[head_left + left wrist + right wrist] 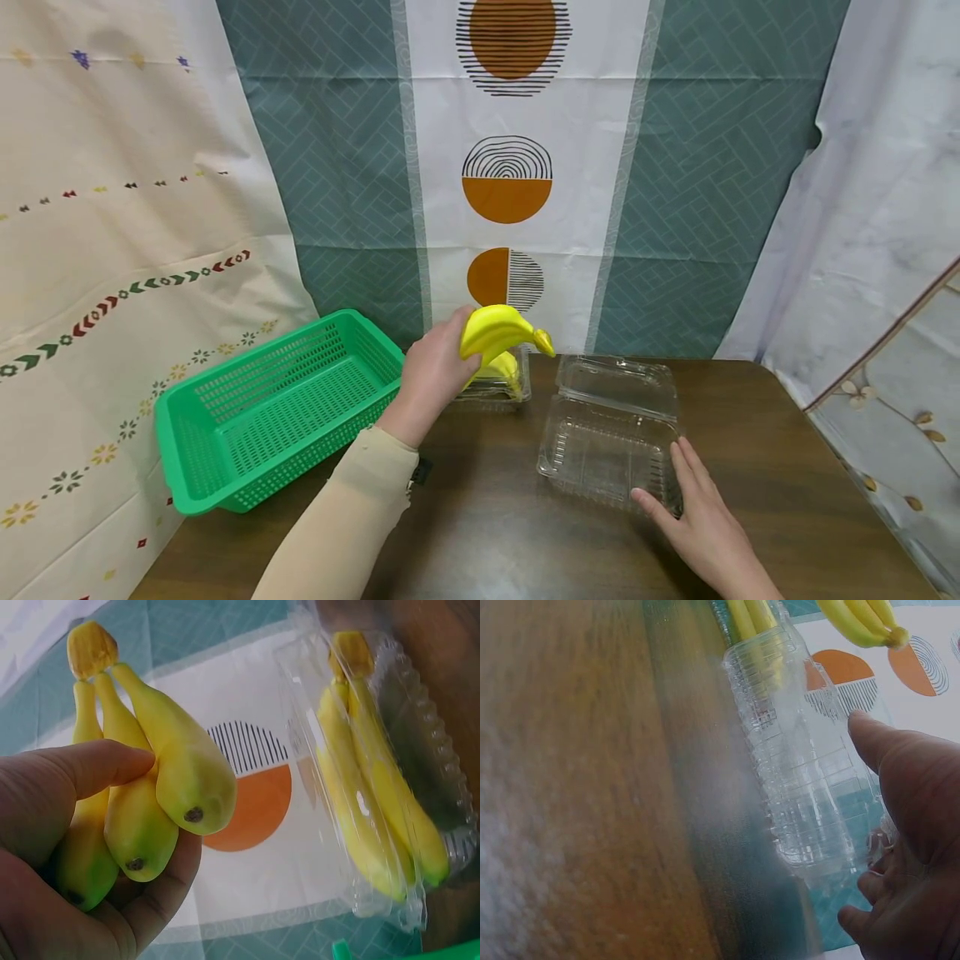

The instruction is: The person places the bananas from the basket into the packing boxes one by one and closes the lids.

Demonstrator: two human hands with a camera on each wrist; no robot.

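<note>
In the head view my left hand (438,367) holds up a bunch of yellow bananas (495,332). The left wrist view shows the thumb pressed across the bananas (146,772), whose greenish tips face the camera. Behind them a second banana bunch (360,787) lies inside a closed clear plastic container (435,727), partly hidden by my left hand in the head view. To the right stands another clear plastic container (600,450) with its lid (618,385) tipped back and nothing inside. My right hand (705,517) is at its near right corner, thumb and fingers spread and fairly straight.
A green plastic basket (281,417) with perforated walls stands on the left of the brown wooden table (510,533). Patterned cloths hang behind the table and on both sides, with a teal and white one (510,117) at the back.
</note>
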